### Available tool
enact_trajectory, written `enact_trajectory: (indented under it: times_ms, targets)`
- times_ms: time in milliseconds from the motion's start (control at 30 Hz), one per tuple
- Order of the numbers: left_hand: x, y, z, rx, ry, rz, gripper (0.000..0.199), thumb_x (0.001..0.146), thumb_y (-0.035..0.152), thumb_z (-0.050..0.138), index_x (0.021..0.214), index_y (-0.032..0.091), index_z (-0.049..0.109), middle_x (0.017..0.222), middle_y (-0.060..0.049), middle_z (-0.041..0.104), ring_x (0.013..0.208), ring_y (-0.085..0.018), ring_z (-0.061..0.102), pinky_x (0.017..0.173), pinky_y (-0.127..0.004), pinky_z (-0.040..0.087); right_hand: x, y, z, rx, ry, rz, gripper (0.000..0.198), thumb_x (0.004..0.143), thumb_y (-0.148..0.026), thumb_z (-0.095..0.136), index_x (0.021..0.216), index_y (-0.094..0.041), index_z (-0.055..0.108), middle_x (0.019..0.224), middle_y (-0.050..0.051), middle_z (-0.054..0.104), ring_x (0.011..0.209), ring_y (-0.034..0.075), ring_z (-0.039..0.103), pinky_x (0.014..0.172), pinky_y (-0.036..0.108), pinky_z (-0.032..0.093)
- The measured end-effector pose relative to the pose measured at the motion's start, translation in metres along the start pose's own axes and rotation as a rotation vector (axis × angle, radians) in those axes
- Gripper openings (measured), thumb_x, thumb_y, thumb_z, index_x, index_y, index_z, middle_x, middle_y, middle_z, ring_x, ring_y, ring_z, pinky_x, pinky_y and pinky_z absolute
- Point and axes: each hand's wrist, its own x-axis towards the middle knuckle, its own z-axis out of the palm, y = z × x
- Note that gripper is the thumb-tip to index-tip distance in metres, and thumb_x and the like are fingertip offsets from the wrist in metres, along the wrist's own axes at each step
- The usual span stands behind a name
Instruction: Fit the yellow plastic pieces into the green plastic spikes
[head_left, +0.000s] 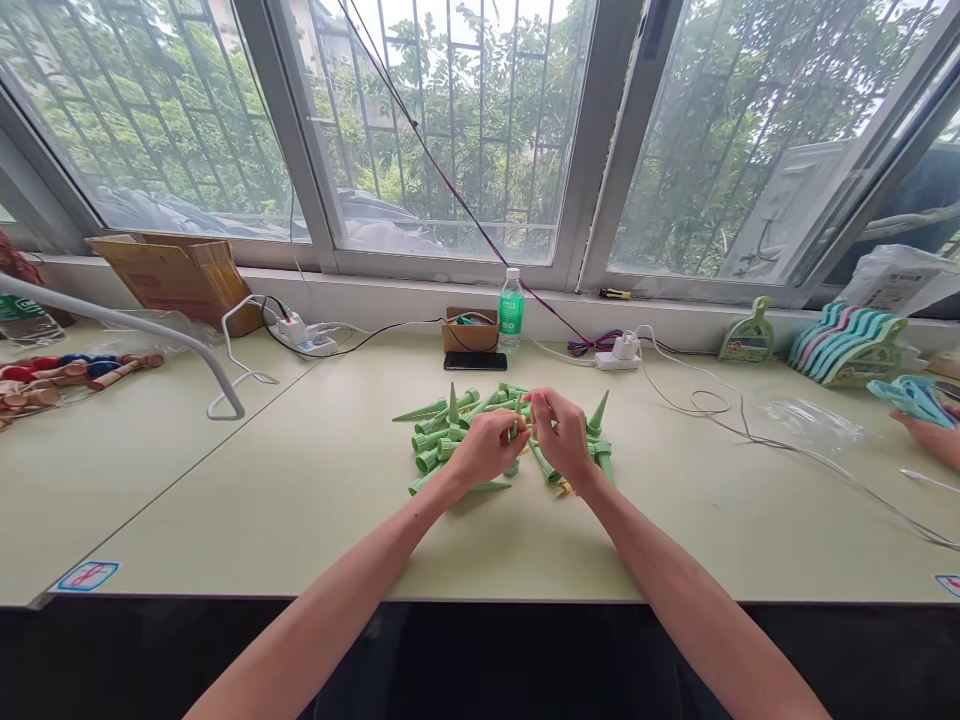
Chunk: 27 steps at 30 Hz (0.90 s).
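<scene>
Green plastic, slim and tapering: one spike (515, 431) sits between the two hands, at about 2 o'clock from the left hand (486, 450) and 9 to 10 o'clock from the right hand (559, 432), taking 12 as straight toward the window. Its long axis looks near upright, though fingers cover much of it. Left thumb and fingers pinch it; right fingers are curled in close beside it, and whether they grip anything I cannot tell. Left hand seems marginally nearer. Around them, a loose pile of similar green spikes (429, 441): most lie flat at 9 to 11 o'clock from the left hand, cupped ends showing, with one upright cone (453, 406) among them at 10. Another cone (598, 413) points up at 2 o'clock from the right hand. A small pale-yellow piece (563, 489) lies near the right wrist, about 6 o'clock. Both wrists overlap parts of the pile, hiding what lies beneath. Beyond, toward 12: black phone (475, 361), small cardboard box (469, 335), water bottle (511, 317). Far off at 3, another person's hand (930, 436) holds light-blue pieces (909, 397).
</scene>
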Motion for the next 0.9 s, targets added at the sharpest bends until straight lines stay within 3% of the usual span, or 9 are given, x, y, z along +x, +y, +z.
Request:
enact_trajectory:
  times_ms: [433,900]
  targets:
    - [0.0038,0.0022,-0.0047,-0.012,0.076,-0.122,0.045,0.095,0.043,0.044,0.058,0.017,0.046,0.052,0.004,0.037,0.052,-0.011,0.031,0.052,-0.026,0.028,0.0038,0.0064,-0.0004,0.01,0.015,0.042,0.039,0.099,-0.044,0.037,0.084,-0.018,0.061,0.061,-0.002,0.051,0.049,0.01,0.045,0.054,0.022,0.039]
    - [0.0038,-0.0026,-0.0052,-0.007,-0.007,-0.176,0.028,0.089,0.037,0.053,0.072,0.016,0.06,0.061,0.001,0.052,0.055,-0.011,0.044,0.055,-0.024,0.037,0.003,0.0086,0.0002,-0.012,-0.016,0.03,0.042,0.1,-0.046,0.035,0.085,-0.018,0.061,0.062,-0.001,0.05,0.05,0.011,0.043,0.054,0.023,0.038]
